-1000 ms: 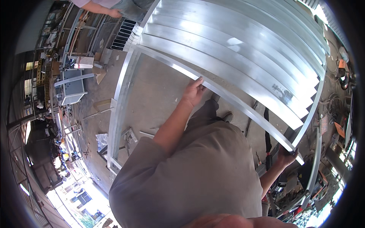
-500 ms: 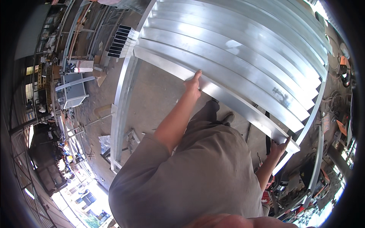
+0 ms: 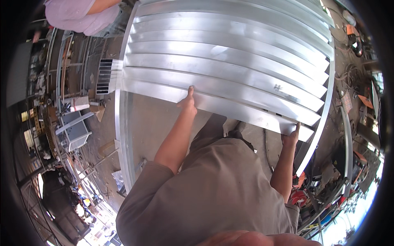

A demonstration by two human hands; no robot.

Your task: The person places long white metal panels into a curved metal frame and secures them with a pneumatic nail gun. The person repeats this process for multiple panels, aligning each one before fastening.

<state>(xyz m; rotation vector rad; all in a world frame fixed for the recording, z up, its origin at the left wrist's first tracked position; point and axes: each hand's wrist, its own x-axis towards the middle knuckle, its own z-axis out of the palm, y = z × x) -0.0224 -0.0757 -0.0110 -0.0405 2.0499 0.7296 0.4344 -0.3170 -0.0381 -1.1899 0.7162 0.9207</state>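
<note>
A long, shiny metal slat [image 3: 234,107] spans the near side of a big metal frame, with its right end a little nearer to me. My left hand [image 3: 188,103] grips its near edge left of the middle, thumb on top and fingers hidden underneath. Close to the slat's right end, my right hand [image 3: 291,135] holds it the same way. Beyond it, several overlapping louvre slats [image 3: 197,51] fill the frame between the left side rail [image 3: 123,135] and the right side rail [image 3: 319,145]. The slat's left end meets the left rail.
Another person's light pink shirt [image 3: 72,16] and part of an arm show at the far left. A row of dark, slotted tube ends [image 3: 105,76] juts out beside the left rail. A grey metal box [image 3: 76,131] stands farther left. Cables and tools [image 3: 301,197] lie at the right.
The slat's right end has moved away from me, up close to the neighbouring slats, with both hands still on it. The other person's shirt and arm show more at the upper left.
</note>
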